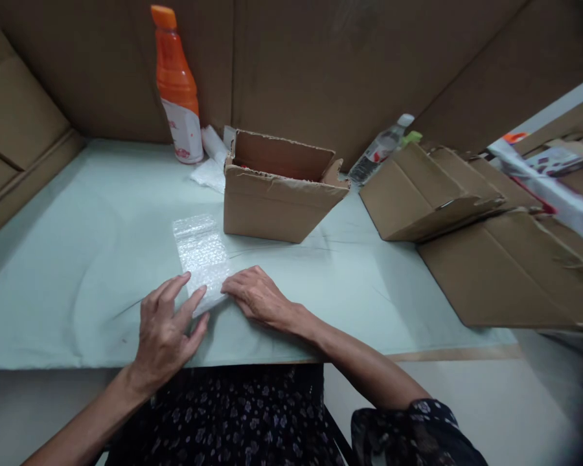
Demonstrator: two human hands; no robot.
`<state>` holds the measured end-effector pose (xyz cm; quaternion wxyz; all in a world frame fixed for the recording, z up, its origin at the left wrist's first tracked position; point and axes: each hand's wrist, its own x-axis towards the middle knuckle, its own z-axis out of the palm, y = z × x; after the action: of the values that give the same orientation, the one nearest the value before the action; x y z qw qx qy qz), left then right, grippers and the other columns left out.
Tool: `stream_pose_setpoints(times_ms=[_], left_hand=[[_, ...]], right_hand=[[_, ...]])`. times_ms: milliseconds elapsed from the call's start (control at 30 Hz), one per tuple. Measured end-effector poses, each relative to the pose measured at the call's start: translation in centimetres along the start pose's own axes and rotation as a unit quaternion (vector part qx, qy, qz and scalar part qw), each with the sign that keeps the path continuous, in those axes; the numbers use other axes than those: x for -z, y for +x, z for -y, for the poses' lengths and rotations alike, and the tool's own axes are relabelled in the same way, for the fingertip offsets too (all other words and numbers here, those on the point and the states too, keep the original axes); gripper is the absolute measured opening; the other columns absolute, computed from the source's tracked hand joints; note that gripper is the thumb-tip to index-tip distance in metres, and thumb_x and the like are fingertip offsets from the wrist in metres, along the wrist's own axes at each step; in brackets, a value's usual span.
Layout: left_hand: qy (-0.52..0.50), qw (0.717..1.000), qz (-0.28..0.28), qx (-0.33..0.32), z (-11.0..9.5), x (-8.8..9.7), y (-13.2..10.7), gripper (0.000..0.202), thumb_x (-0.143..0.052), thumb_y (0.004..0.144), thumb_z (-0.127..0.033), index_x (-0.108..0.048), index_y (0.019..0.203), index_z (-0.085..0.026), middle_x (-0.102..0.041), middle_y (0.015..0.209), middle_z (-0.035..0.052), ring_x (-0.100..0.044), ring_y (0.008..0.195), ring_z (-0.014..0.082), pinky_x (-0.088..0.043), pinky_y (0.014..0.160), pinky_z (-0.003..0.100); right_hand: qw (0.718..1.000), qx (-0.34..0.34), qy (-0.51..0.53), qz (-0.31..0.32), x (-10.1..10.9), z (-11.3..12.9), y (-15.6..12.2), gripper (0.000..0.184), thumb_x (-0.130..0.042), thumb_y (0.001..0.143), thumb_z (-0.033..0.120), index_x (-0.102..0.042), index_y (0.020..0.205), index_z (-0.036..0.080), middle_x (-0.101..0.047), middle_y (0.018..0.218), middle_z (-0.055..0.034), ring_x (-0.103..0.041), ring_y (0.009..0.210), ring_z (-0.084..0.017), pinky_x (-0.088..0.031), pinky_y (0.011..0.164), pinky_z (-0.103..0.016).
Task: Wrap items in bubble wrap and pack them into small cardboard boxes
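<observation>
One piece of bubble wrap was noted lying on the pale green tablecloth, toward the front edge, its far end angled a little to the left. At its near left side the left hand was held, palm down, with fingers spread and slightly curved and the thumb set apart; one fingertip was placed over the wrap. At the near right edge the right hand was laid, fingers bent and kept close together, tips on the edge. Whether that edge was pinched or only pressed could not be told, the thumb being poorly shown.

Just beyond the wrap, to the right, an open cardboard box was found standing, its upper rim ragged. Behind its left corner, some crumpled wrapping was seen, and beside that an orange bottle was stood before a cardboard wall. Past the box's right end, a clear bottle was recorded, partly hidden by a tan carton. Nearer on the right, a larger carton was set close to it. More folded cardboard was observed at far left.
</observation>
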<state>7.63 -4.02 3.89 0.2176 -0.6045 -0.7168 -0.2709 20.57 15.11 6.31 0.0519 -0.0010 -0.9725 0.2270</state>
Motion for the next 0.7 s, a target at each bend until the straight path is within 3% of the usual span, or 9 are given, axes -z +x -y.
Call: stream_pose_setpoints(times_ms=[67,133,233,333,400,467,567,700], left_hand=[[-0.018,0.999,0.014,-0.026,-0.2,0.2,0.1,0.041,-0.071,0.085,-0.015,-0.062,0.125,-0.017,-0.066,0.13,0.0195,-0.061,0.12,0.0363,-0.046,0.099,0.051],[-0.067,0.997,0.04,-0.024,-0.2,0.2,0.0,0.029,-0.064,0.09,-0.011,-0.064,0.118,-0.017,-0.075,0.108,0.0105,-0.069,0.101,0.0271,-0.047,0.093,0.044],[-0.156,0.984,0.056,0.06,0.1,0.1,-0.2,0.018,-0.058,0.095,-0.016,-0.066,0.11,-0.018,-0.076,0.088,0.0027,-0.07,0.08,0.0182,-0.051,0.079,0.034],[-0.209,0.961,0.07,0.168,0.5,-0.1,-0.1,0.017,-0.059,0.095,-0.025,-0.069,0.108,-0.019,-0.078,0.094,0.0026,-0.071,0.079,0.0169,-0.053,0.07,0.028],[-0.213,0.951,0.083,0.207,0.9,-0.4,0.1,0.02,-0.06,0.094,-0.028,-0.07,0.108,-0.019,-0.078,0.093,0.0021,-0.071,0.073,0.016,-0.054,0.066,0.027],[-0.194,0.956,0.09,0.201,1.3,-0.7,0.4,0.022,-0.058,0.094,-0.027,-0.07,0.11,-0.017,-0.076,0.092,0.0027,-0.069,0.069,0.0158,-0.054,0.066,0.028],[-0.119,0.979,0.065,0.152,1.7,-1.2,0.7,0.024,-0.056,0.096,-0.026,-0.069,0.113,-0.015,-0.073,0.099,0.0085,-0.07,0.08,0.0203,-0.055,0.073,0.033],[-0.056,0.996,0.028,0.064,1.4,-0.7,0.3,0.025,-0.061,0.095,-0.027,-0.067,0.116,-0.014,-0.07,0.108,0.0142,-0.066,0.101,0.0284,-0.053,0.086,0.042]], right_hand=[[1.0,-0.003,0.004,0.012,0.6,0.2,0.2,0.018,-0.055,0.095,0.007,-0.068,0.102,0.019,-0.076,0.102,-0.0052,-0.064,0.096,-0.019,-0.04,0.088,-0.034],[1.0,-0.008,0.01,0.021,0.9,0.2,0.4,0.018,-0.053,0.097,0.009,-0.068,0.1,0.02,-0.075,0.099,-0.0046,-0.064,0.094,-0.02,-0.041,0.088,-0.035],[0.999,-0.018,0.036,0.015,0.9,0.2,0.2,0.019,-0.053,0.099,0.014,-0.068,0.107,0.021,-0.076,0.102,-0.0041,-0.065,0.095,-0.019,-0.044,0.09,-0.036],[0.995,-0.035,0.036,-0.087,0.6,0.4,-0.7,0.023,-0.055,0.1,0.019,-0.064,0.121,0.018,-0.074,0.116,-0.009,-0.064,0.106,-0.021,-0.046,0.093,-0.037],[0.987,-0.023,0.001,-0.158,0.5,0.7,-1.4,0.025,-0.054,0.1,0.022,-0.063,0.123,0.017,-0.071,0.122,-0.0122,-0.063,0.111,-0.023,-0.046,0.094,-0.039],[0.985,0.019,-0.044,-0.167,0.2,0.8,-1.7,0.023,-0.052,0.101,0.022,-0.064,0.119,0.017,-0.07,0.123,-0.0127,-0.061,0.112,-0.024,-0.045,0.094,-0.04],[0.988,0.066,-0.091,-0.102,-0.7,0.5,-0.9,0.024,-0.052,0.101,0.02,-0.064,0.121,0.016,-0.068,0.129,-0.0141,-0.056,0.121,-0.026,-0.043,0.095,-0.042],[0.996,0.033,-0.069,-0.037,-1.3,-0.3,0.9,0.022,-0.051,0.103,0.021,-0.067,0.117,0.018,-0.072,0.122,-0.0115,-0.059,0.116,-0.025,-0.042,0.095,-0.041]])
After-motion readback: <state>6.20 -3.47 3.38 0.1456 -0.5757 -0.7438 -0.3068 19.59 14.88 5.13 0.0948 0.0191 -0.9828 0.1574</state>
